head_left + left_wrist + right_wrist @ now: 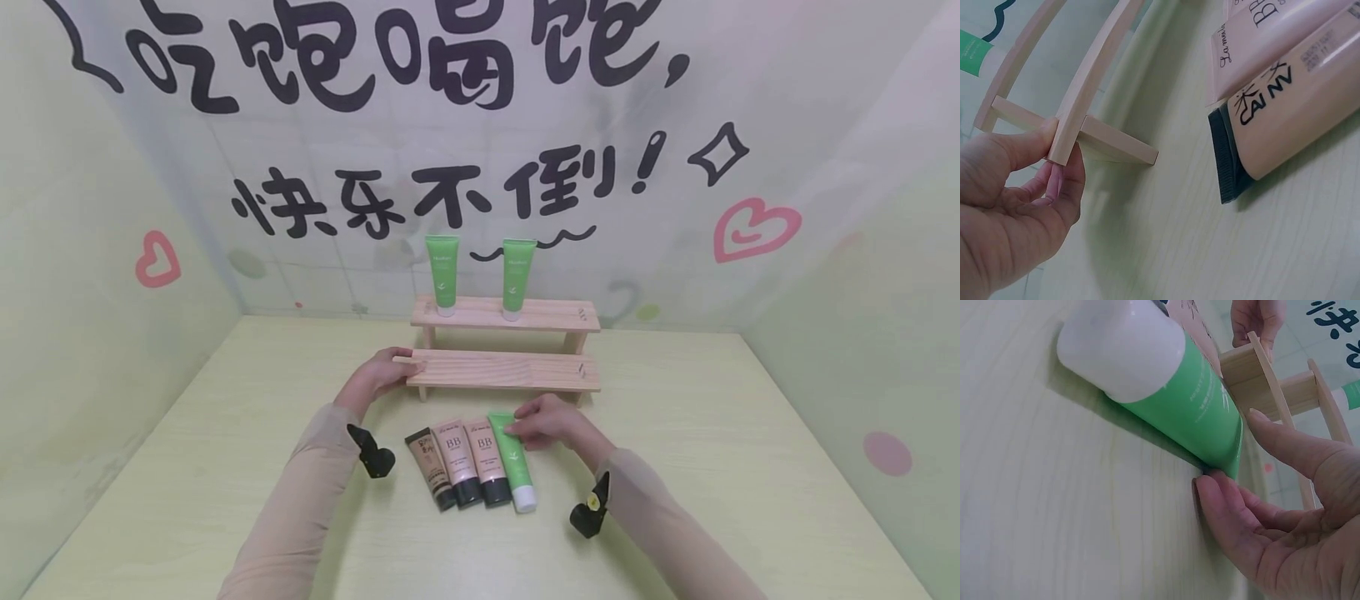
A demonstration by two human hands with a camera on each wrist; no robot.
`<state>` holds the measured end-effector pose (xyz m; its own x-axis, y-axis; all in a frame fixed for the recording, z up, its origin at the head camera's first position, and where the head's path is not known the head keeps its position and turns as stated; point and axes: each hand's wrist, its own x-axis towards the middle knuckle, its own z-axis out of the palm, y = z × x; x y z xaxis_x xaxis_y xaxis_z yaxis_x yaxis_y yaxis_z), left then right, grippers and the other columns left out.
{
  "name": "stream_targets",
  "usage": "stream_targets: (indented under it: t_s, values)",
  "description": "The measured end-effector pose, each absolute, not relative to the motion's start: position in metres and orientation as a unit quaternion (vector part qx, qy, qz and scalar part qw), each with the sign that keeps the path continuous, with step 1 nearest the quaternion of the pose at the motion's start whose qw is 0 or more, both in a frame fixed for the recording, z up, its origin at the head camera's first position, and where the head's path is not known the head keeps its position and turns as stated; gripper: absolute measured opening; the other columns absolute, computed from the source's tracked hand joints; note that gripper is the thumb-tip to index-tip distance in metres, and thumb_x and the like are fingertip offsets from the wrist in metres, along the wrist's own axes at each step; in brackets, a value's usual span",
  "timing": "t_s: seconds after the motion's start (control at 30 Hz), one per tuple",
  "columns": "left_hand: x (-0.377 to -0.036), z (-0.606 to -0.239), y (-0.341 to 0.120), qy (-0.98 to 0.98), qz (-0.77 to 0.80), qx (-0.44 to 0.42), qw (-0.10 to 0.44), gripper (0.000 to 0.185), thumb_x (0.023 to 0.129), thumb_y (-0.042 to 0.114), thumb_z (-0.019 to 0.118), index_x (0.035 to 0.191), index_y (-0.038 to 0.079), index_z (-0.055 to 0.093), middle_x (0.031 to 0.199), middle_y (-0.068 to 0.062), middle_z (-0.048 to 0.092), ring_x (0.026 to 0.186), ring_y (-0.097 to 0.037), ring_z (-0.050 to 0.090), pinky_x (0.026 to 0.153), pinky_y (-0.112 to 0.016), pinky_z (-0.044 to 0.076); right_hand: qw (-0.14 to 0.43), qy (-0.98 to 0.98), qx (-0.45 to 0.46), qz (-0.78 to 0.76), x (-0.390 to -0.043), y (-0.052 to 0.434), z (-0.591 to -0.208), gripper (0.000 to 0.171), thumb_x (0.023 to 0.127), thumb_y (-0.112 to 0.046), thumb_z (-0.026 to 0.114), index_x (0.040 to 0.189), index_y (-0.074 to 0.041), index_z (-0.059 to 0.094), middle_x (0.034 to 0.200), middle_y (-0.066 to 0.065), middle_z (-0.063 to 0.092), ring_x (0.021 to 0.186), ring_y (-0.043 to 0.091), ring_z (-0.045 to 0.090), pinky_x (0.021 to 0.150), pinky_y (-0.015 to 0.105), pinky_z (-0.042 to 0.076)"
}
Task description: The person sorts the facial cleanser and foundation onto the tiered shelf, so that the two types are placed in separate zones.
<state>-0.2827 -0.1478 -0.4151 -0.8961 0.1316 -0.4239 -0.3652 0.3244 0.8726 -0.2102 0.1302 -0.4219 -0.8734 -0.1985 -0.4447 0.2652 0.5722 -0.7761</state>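
A two-step wooden shelf (510,369) stands at the back of the table, with two green tubes (442,273) (517,275) upright on its top step. My left hand (390,367) pinches the left end of the lower step (1085,100), thumb on top and fingers curled beneath. Several tubes lie in a row in front: a dark one (429,462), two pink BB tubes (457,458) and a green tube (517,467) with a white cap. My right hand (517,429) touches the green tube's flat end (1222,444), a fingertip (1207,484) at its edge and the thumb just above.
The pale wooden table (712,433) is boxed in by printed walls at the back and on both sides. A black wrist mount (372,454) sits on each forearm. A pink tube with a black cap (1297,106) lies close to the shelf's left foot.
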Motion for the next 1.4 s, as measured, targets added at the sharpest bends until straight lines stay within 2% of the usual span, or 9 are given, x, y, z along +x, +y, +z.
stream_targets:
  t_s: [0.27, 0.47, 0.53, 1.27, 1.4]
  values:
    - [-0.281, -0.413, -0.148, 0.785, 0.577, -0.073, 0.214, 0.055, 0.092, 0.011, 0.051, 0.139, -0.003, 0.026, 0.133, -0.025, 0.039, 0.117, -0.029, 0.049, 0.105, -0.038, 0.038, 0.231, 0.876, 0.048, -0.421, -0.208, 0.12, -0.42, 0.055, 0.067, -0.023, 0.08, 0.11, 0.003, 0.058, 0.088, 0.011, 0.065, 0.064, 0.015, 0.062, 0.057, 0.025, 0.055]
    - [-0.281, -0.414, -0.148, 0.783, 0.579, -0.07, 0.215, 0.056, 0.092, 0.012, 0.052, 0.139, -0.004, 0.025, 0.134, -0.025, 0.039, 0.118, -0.03, 0.048, 0.105, -0.037, 0.038, 0.233, 0.894, 0.042, -0.38, -0.206, 0.116, -0.419, 0.032, 0.068, -0.027, 0.079, 0.082, -0.001, 0.065, 0.07, 0.006, 0.065, 0.059, 0.014, 0.06, 0.055, 0.024, 0.054]
    - [-0.282, -0.414, -0.148, 0.783, 0.58, -0.07, 0.214, 0.056, 0.092, 0.011, 0.052, 0.139, -0.004, 0.025, 0.134, -0.025, 0.038, 0.119, -0.031, 0.048, 0.106, -0.037, 0.038, 0.235, 0.897, 0.041, -0.371, -0.205, 0.115, -0.417, 0.03, 0.069, -0.029, 0.078, 0.077, -0.003, 0.066, 0.067, 0.005, 0.065, 0.058, 0.014, 0.06, 0.055, 0.024, 0.054]
    - [-0.281, -0.415, -0.148, 0.778, 0.586, -0.066, 0.216, 0.058, 0.091, 0.011, 0.053, 0.139, -0.005, 0.025, 0.131, -0.024, 0.04, 0.111, -0.025, 0.051, 0.106, -0.037, 0.038, 0.256, 0.883, 0.039, -0.391, -0.202, 0.113, -0.42, 0.033, 0.073, -0.025, 0.074, 0.09, 0.002, 0.064, 0.076, 0.009, 0.068, 0.064, 0.015, 0.064, 0.058, 0.026, 0.056]
    - [-0.281, -0.414, -0.149, 0.777, 0.588, -0.065, 0.215, 0.058, 0.091, 0.011, 0.053, 0.139, -0.005, 0.024, 0.133, -0.025, 0.039, 0.115, -0.029, 0.05, 0.106, -0.037, 0.038, 0.251, 0.881, 0.04, -0.399, -0.202, 0.115, -0.421, 0.033, 0.074, -0.024, 0.074, 0.092, 0.003, 0.064, 0.078, 0.01, 0.067, 0.064, 0.015, 0.064, 0.058, 0.026, 0.056]
